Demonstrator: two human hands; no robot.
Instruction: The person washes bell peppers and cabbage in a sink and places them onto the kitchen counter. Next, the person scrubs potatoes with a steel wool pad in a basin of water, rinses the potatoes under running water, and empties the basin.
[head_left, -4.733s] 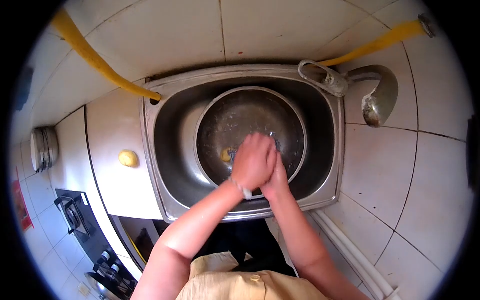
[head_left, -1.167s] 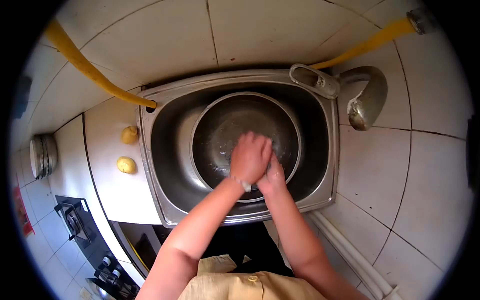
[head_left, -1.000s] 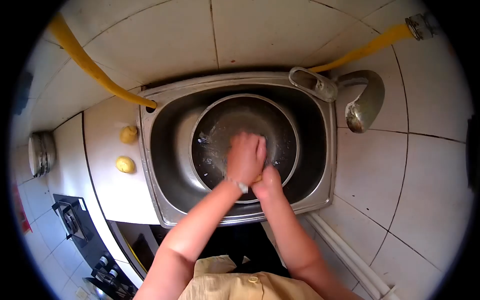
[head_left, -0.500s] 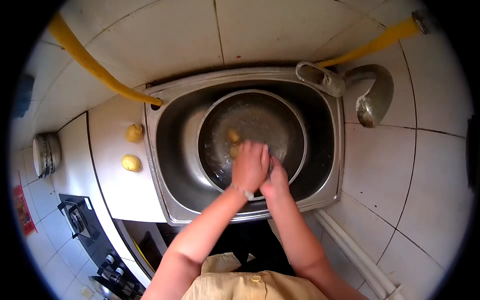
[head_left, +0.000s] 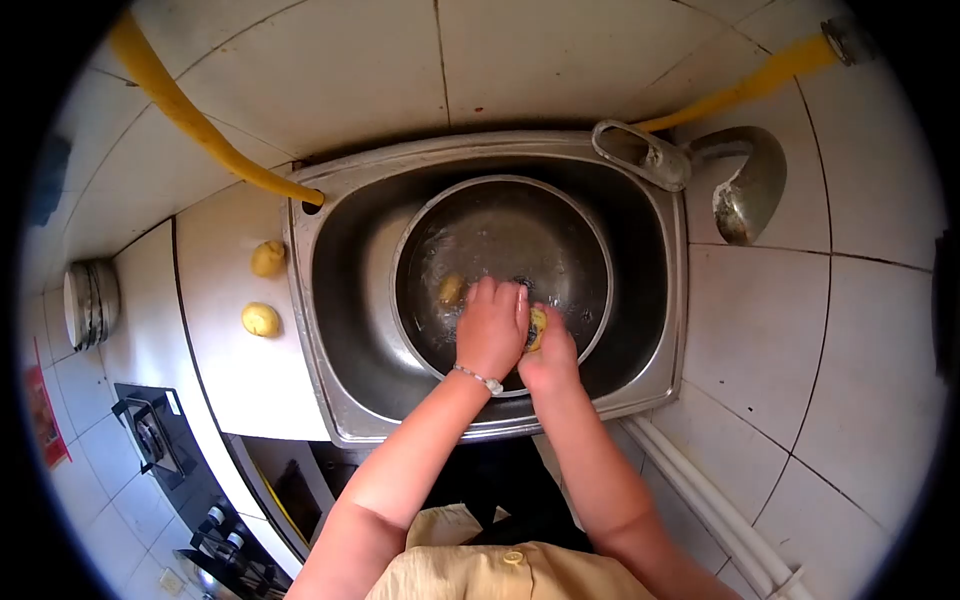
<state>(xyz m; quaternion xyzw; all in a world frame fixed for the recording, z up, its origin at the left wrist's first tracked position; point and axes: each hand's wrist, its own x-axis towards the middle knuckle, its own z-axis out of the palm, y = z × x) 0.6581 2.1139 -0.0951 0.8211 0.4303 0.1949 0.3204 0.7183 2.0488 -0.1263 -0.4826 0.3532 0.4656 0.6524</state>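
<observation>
My right hand point(head_left: 553, 352) is closed around a yellow potato point(head_left: 538, 326) over the water in a round metal basin point(head_left: 402, 318). Against that potato rests my left hand point(head_left: 490, 332), palm down, fingers together and curled; its underside is hidden. A small dark, greyish patch shows between the two hands, too small to make out. Another potato point(head_left: 451, 289) lies in the water just beyond the left hand's fingers.
The basin stands inside a steel sink point(head_left: 340, 330). Two potatoes point(head_left: 268, 258) sit on the white counter point(head_left: 225, 370) at left. A metal faucet point(head_left: 750, 195) reaches over the right rim, and a yellow hose point(head_left: 215, 145) enters the sink's back left corner.
My hands have shifted slightly, and the potato between them now shows more clearly. The left hand has turned flatter over it. In the water, the loose potatoes look displaced, with one visible now.
</observation>
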